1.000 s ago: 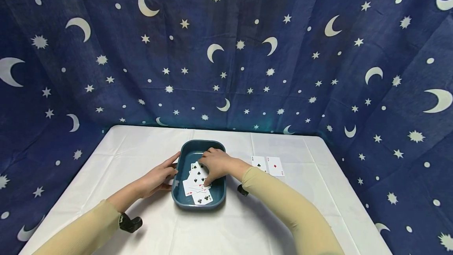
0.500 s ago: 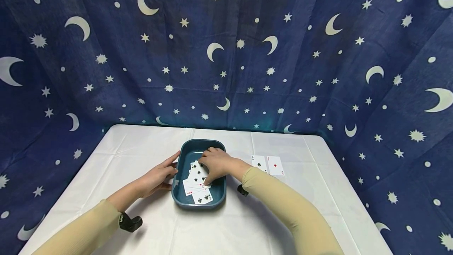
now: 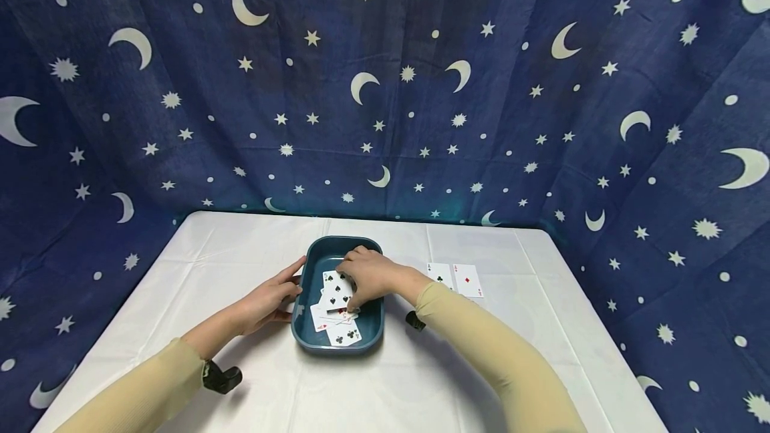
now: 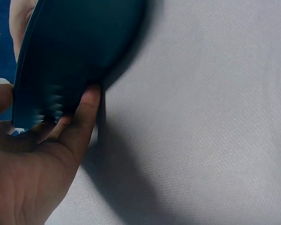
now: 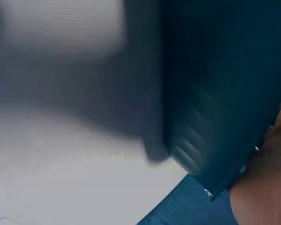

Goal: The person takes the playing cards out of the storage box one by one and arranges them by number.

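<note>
A five of spades card [image 3: 335,288] lies over other playing cards in a dark teal tray [image 3: 337,351], its lower edge raised. My right hand [image 3: 368,277] reaches over the tray's right side and pinches that card at its right edge. Beneath show a red-suited ace [image 3: 319,319] and a card with clubs [image 3: 345,335]. My left hand [image 3: 269,301] rests against the tray's left outer wall, fingers extended, as the left wrist view also shows. In the right wrist view, the tray wall [image 5: 215,103] hides most of the right hand [image 5: 264,187] and the card.
An ace of clubs [image 3: 440,274] and an ace of diamonds [image 3: 467,280] lie face up side by side on the white-covered table [image 3: 259,386], right of the tray. The right forearm overlaps the ace of clubs. A blue star-patterned curtain [image 3: 385,85] hangs behind.
The five of spades has shifted slightly left and its lower edge has come up off the cards beneath, with the right hand's small movement. The left hand and tray stay put.
</note>
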A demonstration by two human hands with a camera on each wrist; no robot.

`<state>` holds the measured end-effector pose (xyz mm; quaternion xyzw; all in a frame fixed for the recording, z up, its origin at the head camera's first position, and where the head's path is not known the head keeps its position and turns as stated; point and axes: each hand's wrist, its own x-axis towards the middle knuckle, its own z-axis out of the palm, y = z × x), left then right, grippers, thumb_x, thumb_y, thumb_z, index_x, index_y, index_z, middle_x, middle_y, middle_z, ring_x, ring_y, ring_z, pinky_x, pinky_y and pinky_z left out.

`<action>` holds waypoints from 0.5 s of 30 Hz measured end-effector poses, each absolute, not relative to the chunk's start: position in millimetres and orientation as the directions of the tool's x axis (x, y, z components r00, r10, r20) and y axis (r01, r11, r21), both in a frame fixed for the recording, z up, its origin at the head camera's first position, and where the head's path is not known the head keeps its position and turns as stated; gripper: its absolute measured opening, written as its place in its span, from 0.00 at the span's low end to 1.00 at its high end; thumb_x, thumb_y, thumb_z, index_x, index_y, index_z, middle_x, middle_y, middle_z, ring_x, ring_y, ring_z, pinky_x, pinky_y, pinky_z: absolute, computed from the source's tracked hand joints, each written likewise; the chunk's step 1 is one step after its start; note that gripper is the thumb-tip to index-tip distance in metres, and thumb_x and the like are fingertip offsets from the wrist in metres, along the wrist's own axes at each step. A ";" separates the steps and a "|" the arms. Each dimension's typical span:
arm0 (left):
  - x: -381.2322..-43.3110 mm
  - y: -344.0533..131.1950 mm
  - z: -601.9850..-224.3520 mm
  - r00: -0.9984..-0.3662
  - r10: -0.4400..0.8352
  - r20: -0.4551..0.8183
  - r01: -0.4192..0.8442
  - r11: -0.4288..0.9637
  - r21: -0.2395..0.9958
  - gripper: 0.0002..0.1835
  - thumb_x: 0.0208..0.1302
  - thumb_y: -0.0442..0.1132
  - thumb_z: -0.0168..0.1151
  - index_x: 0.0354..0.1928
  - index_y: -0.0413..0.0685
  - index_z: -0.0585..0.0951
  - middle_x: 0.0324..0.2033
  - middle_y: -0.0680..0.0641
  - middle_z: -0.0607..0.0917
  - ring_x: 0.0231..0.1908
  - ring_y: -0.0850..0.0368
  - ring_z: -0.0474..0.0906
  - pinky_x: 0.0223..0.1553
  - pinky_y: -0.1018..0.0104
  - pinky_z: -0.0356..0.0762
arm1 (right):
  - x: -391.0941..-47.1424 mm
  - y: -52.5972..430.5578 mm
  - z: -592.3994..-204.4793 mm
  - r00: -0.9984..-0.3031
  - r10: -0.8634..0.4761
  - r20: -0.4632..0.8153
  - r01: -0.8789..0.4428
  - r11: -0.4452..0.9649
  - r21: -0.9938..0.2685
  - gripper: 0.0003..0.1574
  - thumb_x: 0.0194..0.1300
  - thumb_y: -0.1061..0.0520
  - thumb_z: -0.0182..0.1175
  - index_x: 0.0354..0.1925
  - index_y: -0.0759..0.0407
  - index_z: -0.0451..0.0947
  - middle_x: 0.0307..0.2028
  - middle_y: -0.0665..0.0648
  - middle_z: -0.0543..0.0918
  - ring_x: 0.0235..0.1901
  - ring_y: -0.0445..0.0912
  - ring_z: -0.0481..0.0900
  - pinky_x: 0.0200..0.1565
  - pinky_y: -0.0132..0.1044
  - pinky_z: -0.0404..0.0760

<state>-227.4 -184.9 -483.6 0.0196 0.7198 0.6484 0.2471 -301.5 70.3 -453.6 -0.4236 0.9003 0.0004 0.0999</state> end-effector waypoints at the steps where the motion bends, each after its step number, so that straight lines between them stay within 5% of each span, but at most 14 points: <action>1: -227.4 -184.9 -483.7 -0.877 0.350 -0.330 -0.292 0.158 0.943 0.42 0.73 0.36 0.47 0.83 0.66 0.45 0.78 0.34 0.51 0.62 0.41 0.69 0.45 0.50 0.81 | -300.9 71.4 -451.6 -0.624 -0.762 -0.174 -0.760 0.643 -0.095 0.53 0.51 0.31 0.75 0.70 0.47 0.73 0.63 0.50 0.75 0.63 0.47 0.65 0.67 0.44 0.65; 15: -228.1 -185.7 -485.4 -0.880 0.355 -0.316 -0.281 0.146 0.948 0.42 0.73 0.36 0.48 0.83 0.67 0.45 0.78 0.33 0.50 0.60 0.41 0.71 0.47 0.48 0.81 | -301.3 97.7 -423.2 -0.654 -0.753 -0.076 -0.728 0.653 -0.207 0.52 0.52 0.35 0.75 0.71 0.46 0.71 0.65 0.51 0.73 0.68 0.48 0.62 0.68 0.45 0.64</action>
